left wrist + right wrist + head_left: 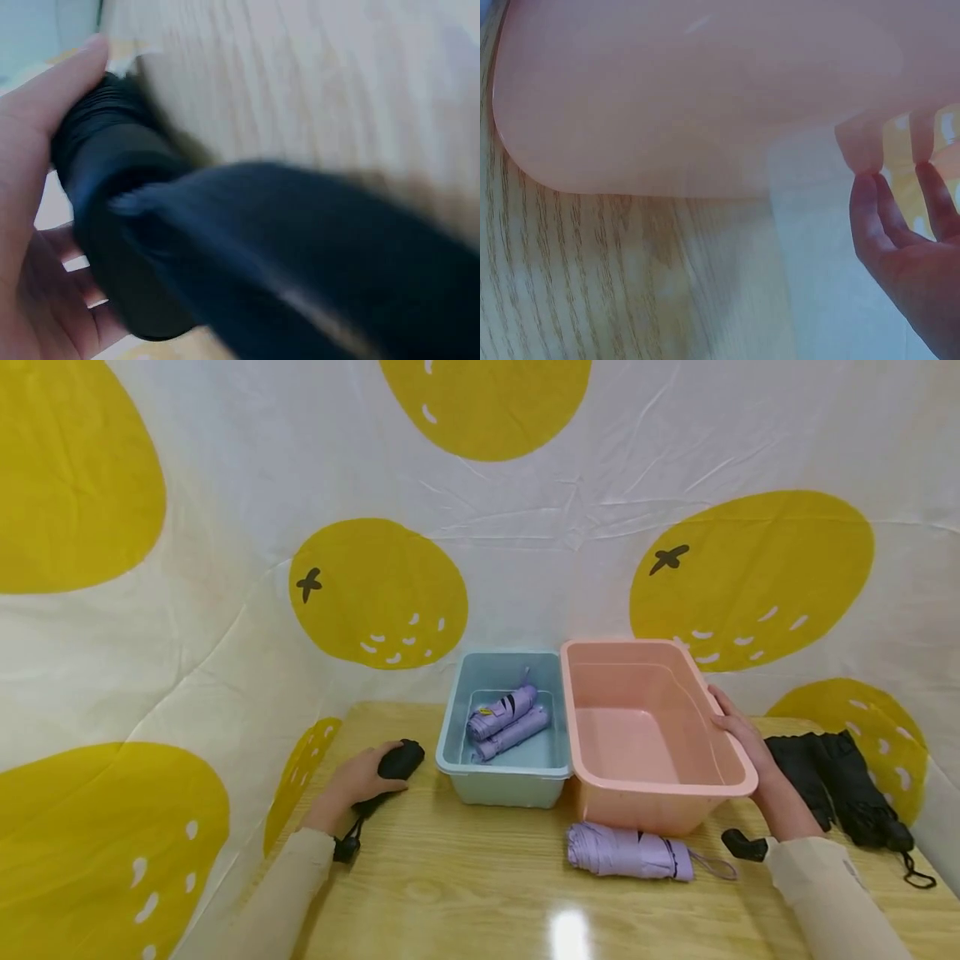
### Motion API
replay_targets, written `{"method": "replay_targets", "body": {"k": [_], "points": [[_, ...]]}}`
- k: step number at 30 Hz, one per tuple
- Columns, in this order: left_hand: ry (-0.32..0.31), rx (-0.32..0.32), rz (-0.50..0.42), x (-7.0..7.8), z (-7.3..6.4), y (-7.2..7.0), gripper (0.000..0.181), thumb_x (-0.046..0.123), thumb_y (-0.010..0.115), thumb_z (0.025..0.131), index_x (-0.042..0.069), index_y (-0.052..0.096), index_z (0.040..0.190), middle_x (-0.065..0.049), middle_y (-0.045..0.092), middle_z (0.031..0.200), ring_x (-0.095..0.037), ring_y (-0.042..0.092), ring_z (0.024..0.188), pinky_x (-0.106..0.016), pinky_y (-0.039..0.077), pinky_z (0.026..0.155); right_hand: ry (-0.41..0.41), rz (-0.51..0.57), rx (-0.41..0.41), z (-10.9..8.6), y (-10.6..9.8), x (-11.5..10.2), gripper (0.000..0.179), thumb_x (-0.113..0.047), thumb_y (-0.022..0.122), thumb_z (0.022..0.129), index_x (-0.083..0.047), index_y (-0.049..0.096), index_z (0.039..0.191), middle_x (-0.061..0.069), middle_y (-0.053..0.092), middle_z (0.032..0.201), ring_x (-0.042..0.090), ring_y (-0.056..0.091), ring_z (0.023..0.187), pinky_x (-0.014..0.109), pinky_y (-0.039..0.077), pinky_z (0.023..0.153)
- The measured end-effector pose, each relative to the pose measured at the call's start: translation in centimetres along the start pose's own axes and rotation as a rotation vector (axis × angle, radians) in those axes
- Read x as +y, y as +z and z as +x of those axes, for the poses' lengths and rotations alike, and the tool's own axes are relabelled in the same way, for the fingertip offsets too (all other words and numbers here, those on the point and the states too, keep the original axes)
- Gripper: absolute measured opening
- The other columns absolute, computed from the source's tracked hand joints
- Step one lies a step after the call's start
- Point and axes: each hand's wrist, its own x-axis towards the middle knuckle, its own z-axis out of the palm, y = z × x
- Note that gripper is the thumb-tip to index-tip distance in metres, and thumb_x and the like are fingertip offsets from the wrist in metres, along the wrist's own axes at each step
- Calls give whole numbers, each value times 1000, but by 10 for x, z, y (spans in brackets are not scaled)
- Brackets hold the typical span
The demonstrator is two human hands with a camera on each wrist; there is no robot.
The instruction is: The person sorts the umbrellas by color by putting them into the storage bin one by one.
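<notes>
Head, wooden table [450,885]: under the blue bin [510,790]; fruit-print cloth [525,552] behind it.
Black umbrella [402,760]: left of the blue bin, long axis slanting, far end angled binward, strap [347,847] opposite.
Left hand [362,779]: grasping the umbrella.
Right hand [745,739]: at the rim of the pink bin [630,807], right of the blue bin.
Left wrist, umbrella: thumb and fingers around it (strap blurred).
Right wrist, pink wall: touched by extended fingertips [865,187].

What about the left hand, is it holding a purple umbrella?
No, the left hand grips a folded black umbrella, while a purple one lies in front of the pink tub.
</notes>
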Motion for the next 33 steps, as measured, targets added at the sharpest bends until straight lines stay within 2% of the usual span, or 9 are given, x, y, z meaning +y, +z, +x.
{"method": "replay_targets", "body": {"k": [4,7,12,19,26,30,33], "points": [[-60,36,-32,-3,14,6,84,56,72,81,23,38,150,-24,49,133,-41,54,112,-57,43,90,-15,0,-5,1,1,0,59,-16,30,107,-27,2,157,4,5,161,-1,50,113,18,45,90],[-96,70,6,-6,23,13,85,61,68,81,24,36,150,-26,48,132,-42,55,109,-58,45,87,-11,16,-4,2,2,0,59,-15,30,107,-27,2,157,3,7,160,1,51,113,19,45,91],[-107,118,37,-9,30,17,81,57,69,82,21,39,148,-27,50,130,-42,57,105,-58,46,83,-10,34,-5,2,3,1,59,-15,30,106,-27,2,157,4,5,161,1,51,113,19,45,91],[-116,110,40,-12,36,14,78,52,71,81,20,41,147,-23,54,128,-40,58,105,-57,47,82,-19,16,-11,2,3,1,59,-15,31,106,-26,3,157,3,8,160,2,51,114,19,45,91],[-75,132,-61,-7,40,2,77,48,74,80,18,45,145,-19,54,133,-39,55,112,-56,45,87,-11,3,14,1,0,3,58,-17,32,107,-28,5,157,0,10,160,1,49,114,18,45,90],[-52,171,-127,1,41,-14,74,43,76,81,19,45,144,-18,53,135,-39,55,112,-55,45,87,-13,3,11,2,-1,2,59,-17,31,107,-27,4,157,0,9,160,1,48,114,17,44,90],[-10,181,-137,12,44,-31,73,42,75,81,19,45,144,-18,53,135,-38,55,110,-54,45,86,-19,19,4,1,-3,1,59,-15,31,106,-27,3,157,1,9,159,0,49,113,17,44,90]]}}
